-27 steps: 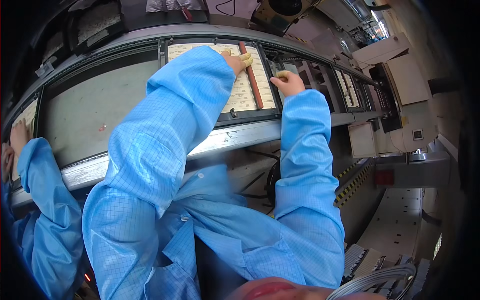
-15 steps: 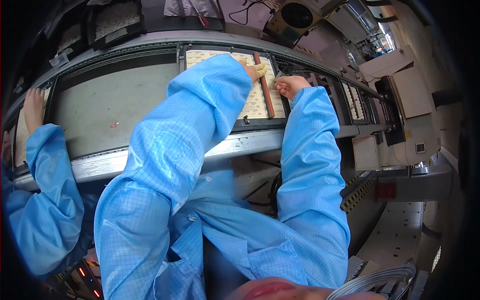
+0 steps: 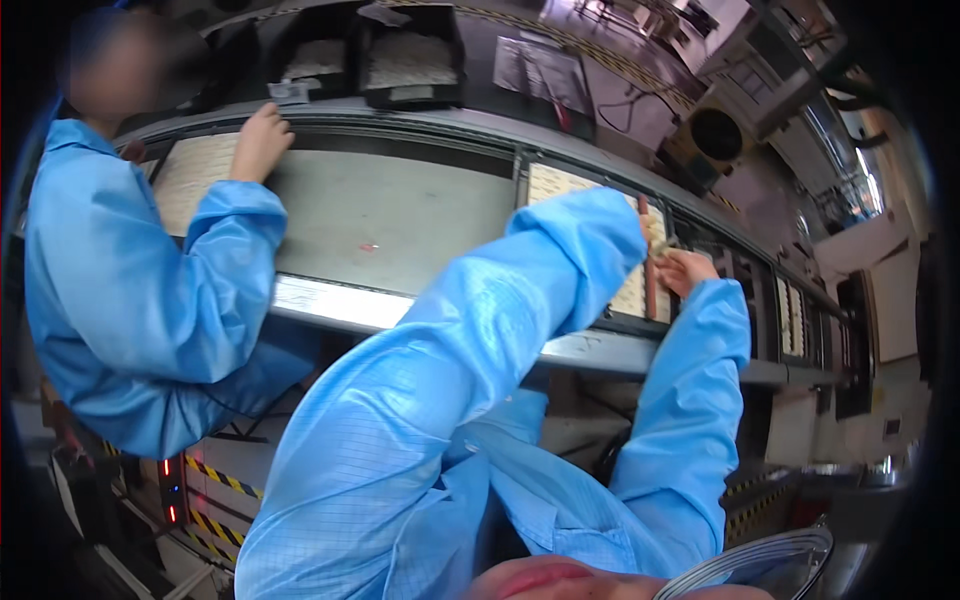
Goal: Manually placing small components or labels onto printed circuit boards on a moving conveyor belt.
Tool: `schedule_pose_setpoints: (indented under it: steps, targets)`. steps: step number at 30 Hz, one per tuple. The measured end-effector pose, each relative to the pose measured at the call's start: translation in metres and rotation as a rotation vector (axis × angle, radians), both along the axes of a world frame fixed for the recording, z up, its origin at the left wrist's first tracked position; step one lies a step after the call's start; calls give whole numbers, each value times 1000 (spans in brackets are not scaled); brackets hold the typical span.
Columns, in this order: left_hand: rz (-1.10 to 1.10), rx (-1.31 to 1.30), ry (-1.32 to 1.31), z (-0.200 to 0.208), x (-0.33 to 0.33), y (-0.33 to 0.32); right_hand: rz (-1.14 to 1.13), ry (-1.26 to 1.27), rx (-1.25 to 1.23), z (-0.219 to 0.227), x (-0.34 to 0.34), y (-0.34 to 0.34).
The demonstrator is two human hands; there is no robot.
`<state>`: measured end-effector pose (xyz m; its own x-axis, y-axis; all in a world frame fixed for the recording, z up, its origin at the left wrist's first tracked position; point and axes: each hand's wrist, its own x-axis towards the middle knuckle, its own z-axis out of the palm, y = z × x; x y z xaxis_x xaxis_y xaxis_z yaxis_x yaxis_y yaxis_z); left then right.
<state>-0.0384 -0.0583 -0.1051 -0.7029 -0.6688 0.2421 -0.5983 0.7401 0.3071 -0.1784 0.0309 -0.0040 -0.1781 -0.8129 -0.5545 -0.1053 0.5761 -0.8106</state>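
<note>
A framed panel of pale, printed sheets (image 3: 562,182) lies on the line at the right, crossed by a reddish-brown bar (image 3: 650,292). My left hand (image 3: 647,236) is at the bar's upper part, mostly hidden by its own blue sleeve. A little yellow shows at its fingertips, but the hand's grip cannot be made out. Just right of the bar, my right hand (image 3: 688,271) has its fingers pinched together close to the left fingertips. Whatever is in that pinch is too small and blurred to name.
To my left a co-worker in blue rests a hand (image 3: 262,142) by another pale panel (image 3: 192,180). A grey-green board (image 3: 400,215) lies between us. Black bins (image 3: 412,62) of small white pieces stand behind the metal rail (image 3: 340,300). Farther right is another framed panel (image 3: 791,315).
My view has swung left, showing more of the co-worker. My right hand has come closer to the bar and the left fingertips. The co-worker's hand is raised to the panel's far edge.
</note>
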Motion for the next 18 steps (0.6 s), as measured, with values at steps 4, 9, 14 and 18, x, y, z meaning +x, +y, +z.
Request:
schedule_pose_setpoints:
  steps: [4, 9, 14, 18]
  targets:
    - [-222, 46, -168, 134, 49, 70, 148, 651, -69, 56, -17, 37]
    - [-85, 109, -113, 141, 191, 73, 530, 889, -259, 89, 32, -4]
    - [198, 67, -19, 77, 281, 36, 799, 1077, -520, 86, 152, -77]
    - [384, 220, -52, 47, 317, 16, 830, 1260, -704, 35, 240, -157]
